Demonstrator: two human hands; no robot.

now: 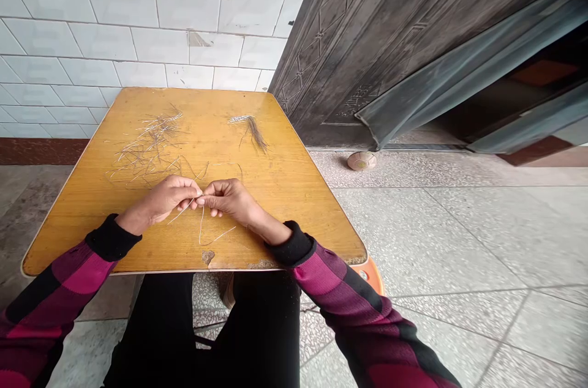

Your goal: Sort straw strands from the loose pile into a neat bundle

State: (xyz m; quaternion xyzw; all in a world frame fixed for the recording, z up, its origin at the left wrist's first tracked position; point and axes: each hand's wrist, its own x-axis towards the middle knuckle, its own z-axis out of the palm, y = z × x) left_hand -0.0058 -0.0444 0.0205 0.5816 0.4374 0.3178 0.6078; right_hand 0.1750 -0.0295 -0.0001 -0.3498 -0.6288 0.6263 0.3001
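Near the front of the wooden table, my left hand (174, 195) and my right hand (227, 198) meet with fingertips almost touching. Both are closed in a pinch on thin strands that look like wire or stiff thread. One pale strand (181, 215) sticks out below my left fingers. Another bent strand (201, 232) hangs from between the hands and curves right along the tabletop. Beyond my left hand lies a loose, tangled heap of strands (151, 146), white and brown. Farther back on the right rests a neater bundle (250, 125), white at one end and dark at the other.
The yellow-brown table (294, 192) has a chipped front edge and stands against a white tiled wall (124, 2). To the right are a dark carved door (340, 39), a grey-green curtain (427, 88) and a roundish ball (362, 160) on the floor. Something orange (373, 275) shows beside the table's right corner.
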